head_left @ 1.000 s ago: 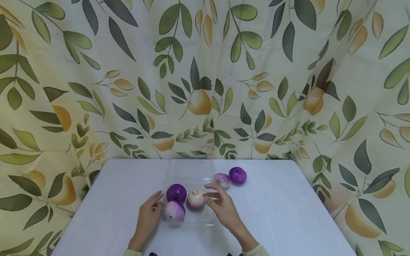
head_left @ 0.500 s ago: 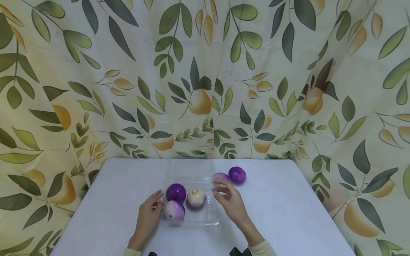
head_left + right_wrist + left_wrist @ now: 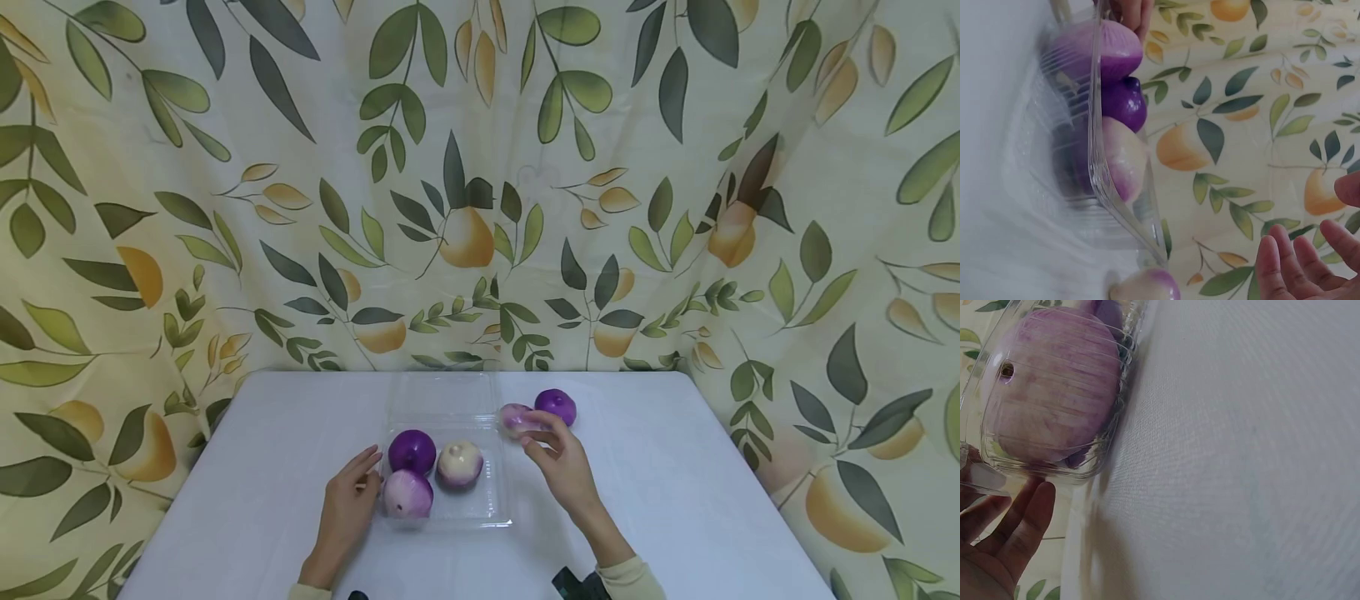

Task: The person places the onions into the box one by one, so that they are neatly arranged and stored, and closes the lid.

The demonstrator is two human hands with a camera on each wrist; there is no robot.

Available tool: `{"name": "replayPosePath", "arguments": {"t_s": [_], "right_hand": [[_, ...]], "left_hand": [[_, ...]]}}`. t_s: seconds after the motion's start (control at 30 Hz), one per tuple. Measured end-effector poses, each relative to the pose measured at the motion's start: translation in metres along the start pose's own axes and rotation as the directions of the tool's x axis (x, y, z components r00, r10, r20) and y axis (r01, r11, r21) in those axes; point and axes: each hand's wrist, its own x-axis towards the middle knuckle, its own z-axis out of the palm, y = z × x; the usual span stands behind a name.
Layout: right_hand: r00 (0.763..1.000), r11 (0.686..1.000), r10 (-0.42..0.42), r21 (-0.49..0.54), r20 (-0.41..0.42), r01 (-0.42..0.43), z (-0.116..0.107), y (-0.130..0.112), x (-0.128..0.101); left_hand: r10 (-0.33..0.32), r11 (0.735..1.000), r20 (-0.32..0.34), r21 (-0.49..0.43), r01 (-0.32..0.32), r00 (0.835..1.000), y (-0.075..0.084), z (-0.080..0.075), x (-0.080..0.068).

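A clear plastic clamshell container (image 3: pixel 472 508) lies on the table with its lid folded back. Inside are a dark purple onion (image 3: pixel 412 452), a pale purple onion (image 3: pixel 408 494) and a cream-topped onion (image 3: pixel 460 464). My left hand (image 3: pixel 347 506) is at the container's left edge; in the left wrist view its fingers (image 3: pixel 1038 503) lie on both sides of the plastic rim. My right hand (image 3: pixel 564 471) reaches toward a pale purple onion (image 3: pixel 514 419) outside the container, fingertips overlapping it. In the right wrist view the right fingers (image 3: pixel 1300 265) are spread, holding nothing.
Another dark purple onion (image 3: pixel 556 407) sits behind the right hand, next to the pale one. The lid (image 3: pixel 444 396) extends toward the table's back edge. A white cloth covers the table (image 3: pixel 637 467); a leaf-and-fruit patterned curtain (image 3: pixel 480 183) hangs behind it.
My right hand has let go of the cream-topped onion in the container and moved right, toward the onions outside. The left hand stays at the container's left edge.
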Motion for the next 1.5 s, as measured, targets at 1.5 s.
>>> {"name": "replayPosePath", "arguments": {"t_s": [1.5], "right_hand": [[0.935,0.954,0.168,-0.189,-0.311,-0.234,-0.045,0.089,0.033]], "left_hand": [[-0.017,1.0,0.021,-0.006,0.017,1.0,-0.001,-0.002,0.003]]}}
